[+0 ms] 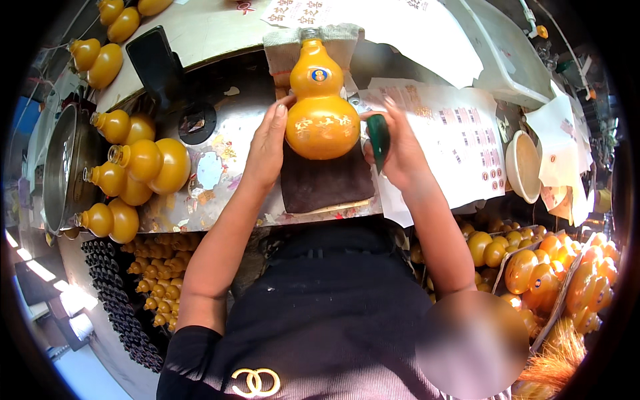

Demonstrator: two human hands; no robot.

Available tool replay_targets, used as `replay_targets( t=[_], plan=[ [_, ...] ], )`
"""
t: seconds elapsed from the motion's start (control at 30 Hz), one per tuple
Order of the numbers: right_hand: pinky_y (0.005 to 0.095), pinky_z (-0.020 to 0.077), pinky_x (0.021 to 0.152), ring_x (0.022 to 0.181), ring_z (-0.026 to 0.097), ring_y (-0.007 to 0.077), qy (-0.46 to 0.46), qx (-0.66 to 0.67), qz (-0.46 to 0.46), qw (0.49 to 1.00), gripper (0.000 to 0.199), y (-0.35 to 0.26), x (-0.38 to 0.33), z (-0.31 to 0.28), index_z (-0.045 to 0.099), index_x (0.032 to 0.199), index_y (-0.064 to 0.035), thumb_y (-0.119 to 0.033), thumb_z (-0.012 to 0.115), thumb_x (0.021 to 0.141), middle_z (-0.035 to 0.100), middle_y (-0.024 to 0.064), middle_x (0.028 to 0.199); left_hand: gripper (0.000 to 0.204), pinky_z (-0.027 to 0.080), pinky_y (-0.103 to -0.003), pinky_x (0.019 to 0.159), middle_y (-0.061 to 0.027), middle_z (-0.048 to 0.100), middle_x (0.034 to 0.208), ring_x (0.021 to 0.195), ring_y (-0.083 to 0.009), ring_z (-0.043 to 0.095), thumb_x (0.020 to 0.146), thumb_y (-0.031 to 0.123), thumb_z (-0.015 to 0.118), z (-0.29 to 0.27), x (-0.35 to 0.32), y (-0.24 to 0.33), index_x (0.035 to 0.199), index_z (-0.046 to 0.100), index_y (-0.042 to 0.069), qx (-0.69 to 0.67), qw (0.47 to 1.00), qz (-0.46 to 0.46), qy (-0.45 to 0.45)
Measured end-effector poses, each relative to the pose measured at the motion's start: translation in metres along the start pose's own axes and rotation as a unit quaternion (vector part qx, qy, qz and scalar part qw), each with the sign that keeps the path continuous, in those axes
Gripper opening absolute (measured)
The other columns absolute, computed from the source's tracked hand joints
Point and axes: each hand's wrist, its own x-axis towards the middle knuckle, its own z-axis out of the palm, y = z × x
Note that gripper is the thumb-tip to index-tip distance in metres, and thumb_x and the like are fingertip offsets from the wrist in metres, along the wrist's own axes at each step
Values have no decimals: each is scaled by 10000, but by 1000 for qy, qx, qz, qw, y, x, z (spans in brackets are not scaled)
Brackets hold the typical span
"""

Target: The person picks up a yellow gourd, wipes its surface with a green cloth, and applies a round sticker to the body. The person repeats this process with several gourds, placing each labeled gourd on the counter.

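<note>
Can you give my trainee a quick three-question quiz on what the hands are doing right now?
1. True or false: the left hand touches the large yellow gourd.
2. What does the right hand grip? A) green-handled tool B) white bowl C) black stopper
3. What lies beneath the gourd's wide end?

Key: 1 true. 2 A. 3 a dark brown cloth pad.

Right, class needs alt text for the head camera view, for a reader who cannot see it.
A person's left hand steadies a large yellow gourd-shaped bottle lying on a dark cloth on a worn workbench, while the right hand holds a green tool beside it. More yellow gourds sit to the left.
</note>
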Motion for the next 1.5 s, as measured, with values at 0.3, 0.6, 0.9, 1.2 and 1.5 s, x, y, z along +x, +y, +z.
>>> replay_targets(
  t=[0.3,0.6,0.9,1.2,1.5],
  plan=[
    [362,514,722,812,656,360,40,-487,-448,749,262,-1,-45,76,517,1094,-44,-103,633,867,633,198,910,627,352,-321,1050,-156,463,1348,1238,-206,465,1001,421,430,22,-2,9,1438,279,-2,6,998,60,0],
    [348,502,734,800,647,286,77,-440,-423,789,257,-8,-24,50,528,1055,-20,-169,647,883,633,173,891,609,397,-309,1016,-143,502,1316,1197,-186,516,1007,423,382,22,-1,13,1426,304,-12,-26,999,17,-28],
    [324,485,764,847,605,226,165,-400,-478,765,301,9,-11,28,508,1119,-13,-183,633,905,599,137,953,552,393,-289,1007,-130,549,1255,1169,-170,526,1036,403,315,19,2,8,1361,414,-31,-14,1000,10,-19],
    [298,491,725,788,589,166,151,-323,-448,820,366,36,-21,36,457,1163,-10,-220,635,921,600,109,922,531,406,-291,986,-107,590,1188,1107,-161,559,1041,427,279,20,-1,16,1272,491,-2,58,998,19,-31],
    [327,466,823,906,565,228,214,-332,-488,778,367,38,-24,27,465,1149,10,-168,647,884,566,133,1006,574,380,-297,1017,-88,606,1188,1117,-158,562,1002,503,380,8,8,24,1267,526,16,-50,992,-87,-72]
  ],
)
